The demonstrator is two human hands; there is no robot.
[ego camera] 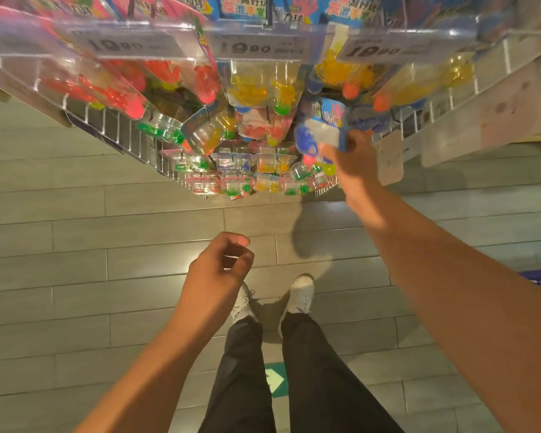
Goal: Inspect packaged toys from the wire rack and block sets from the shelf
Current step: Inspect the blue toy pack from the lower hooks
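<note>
Right hand (353, 165) pinches blue blister pack (322, 132) by its lower edge at wire rack (110, 131) — prob. light, stiff, slick plastic; grip card edge. Left hand (219, 270): fingers (239, 240) loosely curled, empty.

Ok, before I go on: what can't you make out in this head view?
- Head view, blue toy pack in the right hand: motion-blurred, label unreadable, and I cannot tell whether it hangs on a hook.
- Head view, most of that hand's grip: hidden behind the pack.
- Head view, price tags: small print blurred.
- Head view, top-row packs: cut off by the upper edge.
</note>
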